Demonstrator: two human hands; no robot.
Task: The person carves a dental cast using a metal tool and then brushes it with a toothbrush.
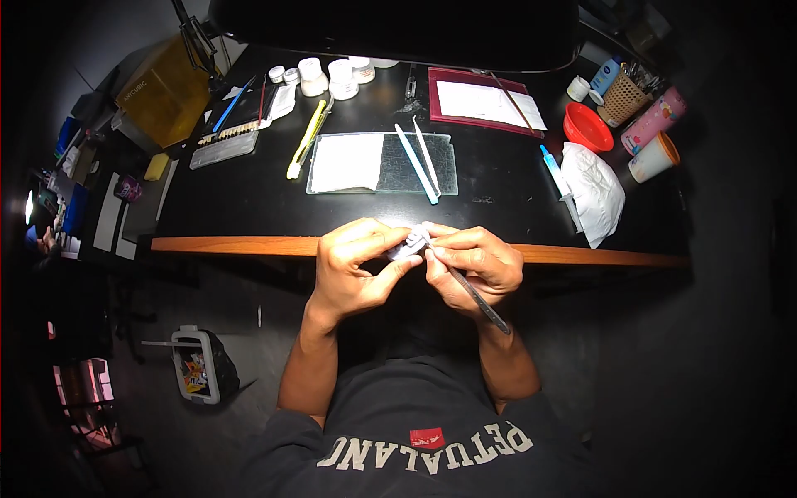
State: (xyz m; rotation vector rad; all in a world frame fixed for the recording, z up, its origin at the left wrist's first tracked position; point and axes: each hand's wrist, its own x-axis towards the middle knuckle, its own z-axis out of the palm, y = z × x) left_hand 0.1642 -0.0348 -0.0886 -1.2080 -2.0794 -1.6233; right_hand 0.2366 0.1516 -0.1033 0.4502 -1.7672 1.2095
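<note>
Just in front of the table's wooden edge, my left hand [351, 264] pinches a small white and greyish sculpted piece [409, 244], partly covered by the fingers. Its exact kind is too small to make out. My right hand [481, 264] grips a slim dark-handled tool [480, 304] like a pen, the handle slanting down to the right. The tool's tip meets or nearly meets the piece and is hidden by the fingers. Beyond the hands, a glass plate [448, 176] carries folded white paper [347, 163], a light-blue stick [416, 163] and a thin white tool [426, 149].
White jars [342, 80], a yellow-green toothbrush [307, 137] and a shade case [224, 149] stand or lie at left. A red bowl [588, 127], a syringe [562, 187], crumpled tissue [594, 195] and a cup [653, 159] occupy the right. A bin [195, 365] stands on the floor.
</note>
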